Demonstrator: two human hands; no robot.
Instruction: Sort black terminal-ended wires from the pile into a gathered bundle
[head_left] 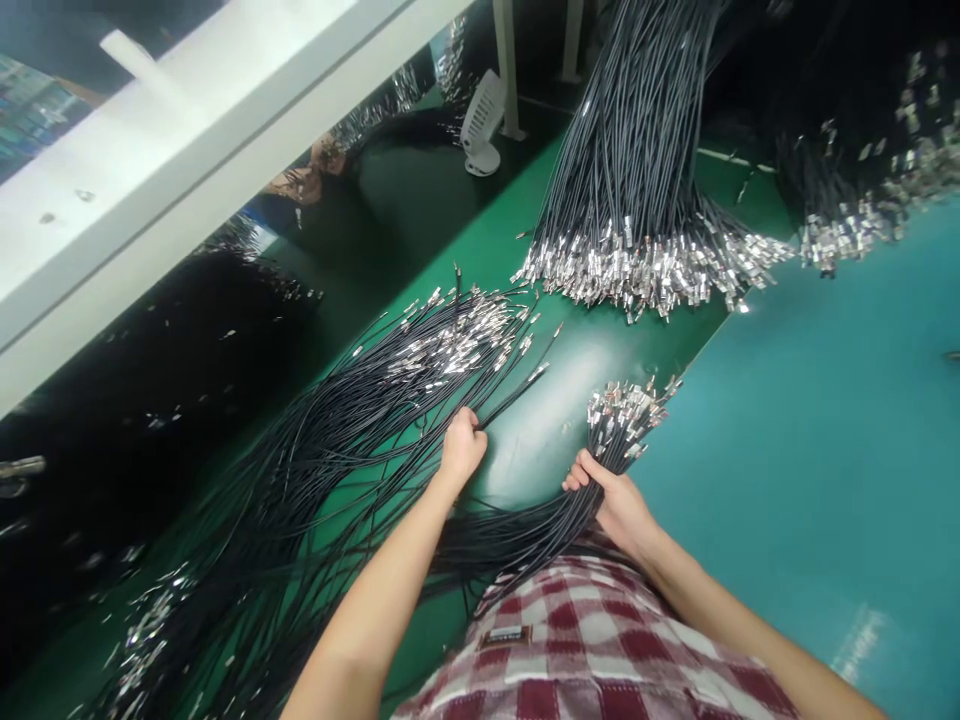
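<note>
My left hand [463, 446] is closed round a few thin black cables, whose metal ends stick out to its upper right. Beside it, a loose pile of black cables [322, 430] with silver connectors spreads over the green table [555, 400]. My right hand [606, 490] is wrapped round a thick bundle of black cables [517, 535]. The silver connectors of that bundle fan out above my fingers, and its cables curve away to the left, passing below my left hand.
A large cable bunch [645, 130] lies at the top, with more cables [847, 200] at the far right. A white shelf beam [225, 150] crosses the upper left. A small white fan [482, 125] stands beyond it. Another person's hands [307, 175] show behind the beam.
</note>
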